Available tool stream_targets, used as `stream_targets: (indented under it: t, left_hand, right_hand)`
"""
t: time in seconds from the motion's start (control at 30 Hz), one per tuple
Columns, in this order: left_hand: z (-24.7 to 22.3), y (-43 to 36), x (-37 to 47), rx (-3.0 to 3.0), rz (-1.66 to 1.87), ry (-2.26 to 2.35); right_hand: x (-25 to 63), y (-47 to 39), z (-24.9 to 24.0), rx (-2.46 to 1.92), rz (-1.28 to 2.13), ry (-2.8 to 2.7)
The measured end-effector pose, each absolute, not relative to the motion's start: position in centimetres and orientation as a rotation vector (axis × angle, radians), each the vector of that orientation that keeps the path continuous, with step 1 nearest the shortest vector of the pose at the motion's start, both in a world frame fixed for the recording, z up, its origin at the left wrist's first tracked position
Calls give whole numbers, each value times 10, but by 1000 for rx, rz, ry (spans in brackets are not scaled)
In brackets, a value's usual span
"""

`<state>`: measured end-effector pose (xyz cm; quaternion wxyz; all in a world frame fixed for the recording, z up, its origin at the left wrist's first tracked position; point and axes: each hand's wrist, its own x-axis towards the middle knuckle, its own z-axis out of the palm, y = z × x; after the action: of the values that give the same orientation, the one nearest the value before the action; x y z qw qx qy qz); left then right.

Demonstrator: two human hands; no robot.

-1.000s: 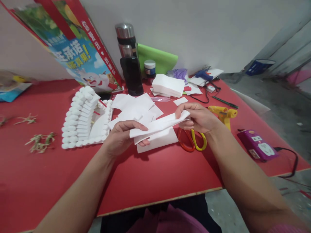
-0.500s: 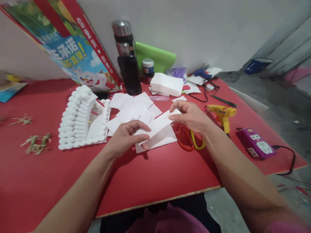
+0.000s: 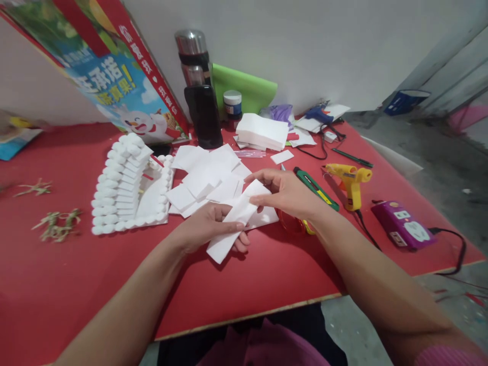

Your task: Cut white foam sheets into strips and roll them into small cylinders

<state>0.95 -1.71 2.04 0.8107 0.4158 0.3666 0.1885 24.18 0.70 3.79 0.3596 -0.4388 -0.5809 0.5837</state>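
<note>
A folded white paper strip (image 3: 237, 218) is held slanting between both hands above the red table. My left hand (image 3: 213, 226) grips its lower part, thumb on top and fingers beneath. The thumb and fingers of my right hand (image 3: 280, 190) pinch its upper end. Behind and under the strip lie loose white sheets (image 3: 208, 168). Partly hidden by my right hand are scissors (image 3: 292, 222) with red and yellow handles. A green cutter (image 3: 318, 190) lies just right of that hand.
A white model with rounded edging (image 3: 127, 190) stands left. Behind are a phone (image 3: 204, 117), a steel flask (image 3: 191, 51) and a paper stack (image 3: 262, 131). To the right lie a yellow glue gun (image 3: 349, 180) and a purple power socket (image 3: 404, 223).
Both hands have turned the strip steeper and brought it lower and nearer. My right hand has moved left and down, uncovering the green cutter and a small white piece.
</note>
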Motion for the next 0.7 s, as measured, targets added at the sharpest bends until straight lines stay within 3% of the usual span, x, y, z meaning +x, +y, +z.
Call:
stream_targets:
  t: [0.3,0.7]
  left_hand:
    - [19,-15,14,797,527,801]
    - [17,-19,16,852,491,765]
  right_hand:
    - [231,9,27,-1009,1861,-1217]
    - [226,10,13,-1067,1655,-1107]
